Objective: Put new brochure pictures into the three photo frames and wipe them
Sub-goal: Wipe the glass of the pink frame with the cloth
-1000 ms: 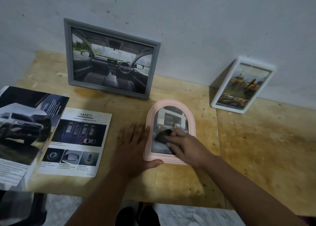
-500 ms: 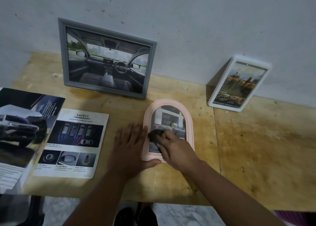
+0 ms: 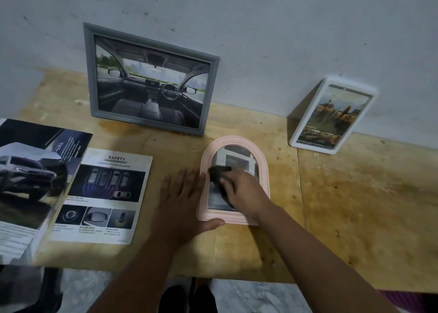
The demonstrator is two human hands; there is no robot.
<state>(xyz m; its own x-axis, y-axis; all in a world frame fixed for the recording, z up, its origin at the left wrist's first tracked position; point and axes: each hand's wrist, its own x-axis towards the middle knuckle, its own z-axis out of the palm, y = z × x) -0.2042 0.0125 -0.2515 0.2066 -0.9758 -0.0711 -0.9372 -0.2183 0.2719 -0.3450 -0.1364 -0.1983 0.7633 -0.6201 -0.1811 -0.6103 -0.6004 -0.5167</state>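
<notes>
Wooden table [image 3: 355,217], three photo frames [image 3: 234,142]

Plain home corner; scuffed wall [image 3: 260,16], stained plywood table [image 3: 355,206].

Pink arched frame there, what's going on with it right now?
A person is wiping the pink arched frame, which lies flat on the wooden table. The right hand rubs a dark cloth over its glass, while the left hand lies flat beside it, thumb against the bottom edge, steadying it. The grey frame and white frame stand leaning on the wall, each with a picture in it. Brochure pages lie to the left.
</notes>
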